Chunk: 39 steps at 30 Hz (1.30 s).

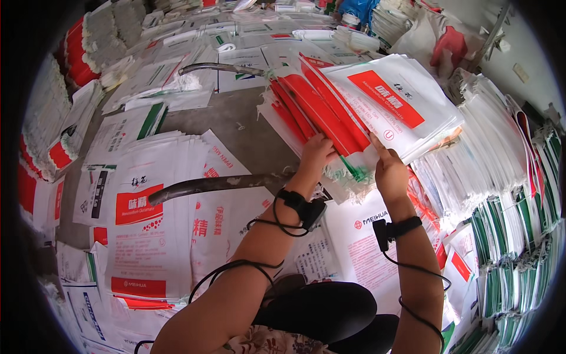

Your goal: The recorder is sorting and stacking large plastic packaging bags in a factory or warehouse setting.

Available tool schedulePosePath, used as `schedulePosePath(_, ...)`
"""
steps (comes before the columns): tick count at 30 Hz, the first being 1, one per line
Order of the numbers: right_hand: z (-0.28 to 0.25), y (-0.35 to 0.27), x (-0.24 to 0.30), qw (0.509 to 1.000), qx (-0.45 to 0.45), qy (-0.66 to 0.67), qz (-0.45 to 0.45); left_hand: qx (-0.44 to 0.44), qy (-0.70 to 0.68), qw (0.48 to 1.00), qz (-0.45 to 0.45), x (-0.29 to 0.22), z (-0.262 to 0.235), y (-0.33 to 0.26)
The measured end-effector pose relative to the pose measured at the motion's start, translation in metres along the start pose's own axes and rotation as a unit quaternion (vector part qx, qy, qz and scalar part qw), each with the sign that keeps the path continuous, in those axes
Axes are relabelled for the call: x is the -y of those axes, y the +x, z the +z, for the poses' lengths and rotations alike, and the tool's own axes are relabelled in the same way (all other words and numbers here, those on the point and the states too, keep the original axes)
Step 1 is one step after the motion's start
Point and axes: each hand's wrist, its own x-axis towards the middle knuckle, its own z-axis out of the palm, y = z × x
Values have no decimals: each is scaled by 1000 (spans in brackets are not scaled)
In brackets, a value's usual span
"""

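Observation:
Near the middle, a stack of folded woven sacks lies tilted, with red sacks (325, 115) on its left part and white sacks with a red panel (407, 88) on its right. My left hand (316, 154) has its fingers curled at the lower edge of the red sacks, beside some green strands (354, 168). At the lower corner of the white sacks is my right hand (390, 170), closed on their edge with the index finger lying along it. Exactly how many layers each hand pinches is hidden. Both wrists wear black straps with cables.
Two dark curved bars (221, 184) stick out to the left of the stack. Flat white-and-red sacks (141, 218) lie at the left. Thick piles of folded white sacks (480, 141) and green-edged sacks (513, 230) stand close at my right. More sack piles (53, 127) line the far left.

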Motion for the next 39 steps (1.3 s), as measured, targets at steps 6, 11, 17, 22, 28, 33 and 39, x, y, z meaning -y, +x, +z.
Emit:
schedulePosePath(6,5,-12,-4,999,25,-4,32,5,-6,1000,17,11,-2,0)
schedulePosePath(11,3,-2,2,998,-10,59,-13,-3,19,1000,19,3,-4,4)
schedulePosePath(17,11,-4,23,998,11,52,-16,17,0,1000,13,-3,8,3)
schedulePosePath(22,17,-8,23,998,-16,46,-27,-5,22,1000,20,1,9,-1)
schedulePosePath(28,22,-11,20,998,-27,52,-36,26,13,1000,8,-1,3,-1)
schedulePosePath(33,25,-13,21,998,-30,47,-36,10,32,999,10,0,0,2)
schedulePosePath(39,26,-16,19,998,-30,40,-33,3,43,999,10,1,-1,5)
